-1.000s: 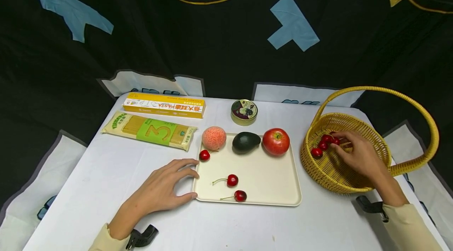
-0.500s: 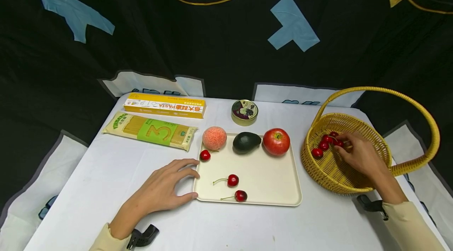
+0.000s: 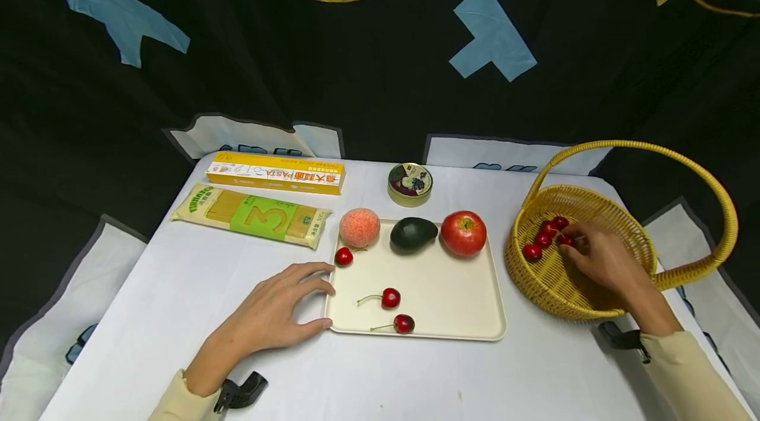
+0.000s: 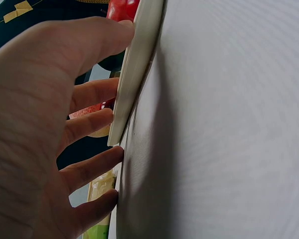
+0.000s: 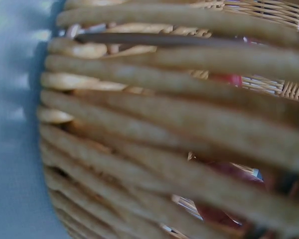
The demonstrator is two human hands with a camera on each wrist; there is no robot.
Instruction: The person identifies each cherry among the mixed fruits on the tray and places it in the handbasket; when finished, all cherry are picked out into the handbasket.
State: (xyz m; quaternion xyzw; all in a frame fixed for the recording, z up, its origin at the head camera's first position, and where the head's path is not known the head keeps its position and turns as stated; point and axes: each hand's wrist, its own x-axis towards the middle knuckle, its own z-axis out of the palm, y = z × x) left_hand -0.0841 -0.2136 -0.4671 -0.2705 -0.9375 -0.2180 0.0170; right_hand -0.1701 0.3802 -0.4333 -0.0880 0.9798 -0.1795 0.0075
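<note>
A person's left hand [image 3: 267,309] rests at the left edge of a cream tray [image 3: 454,305], fingers spread and loosely bent — thumb and fingertips touch the rim, apparently to steady it, without gripping. Right of the tray, the right hand [image 3: 607,259] dips into a yellow wicker basket [image 3: 534,299], thumb and fingers pinching a cherry [image 3: 567,241] beside four more cherries [image 3: 543,240]; such small fruit likely calls for fingertips alone. Weave blocks most of the right wrist view. Three loose cherries [image 3: 390,298] lie on the tray's left half — two toward its front, one by a coral-pink fruit [image 3: 359,227]. That fruit, an avocado [image 3: 413,235] and an apple [image 3: 464,233] line the tray's far edge, seemingly grouped. Beyond the tray sit a tin [image 3: 410,184] and, leftward, a pasta packet [image 3: 255,215] and a box [image 3: 276,172].
</note>
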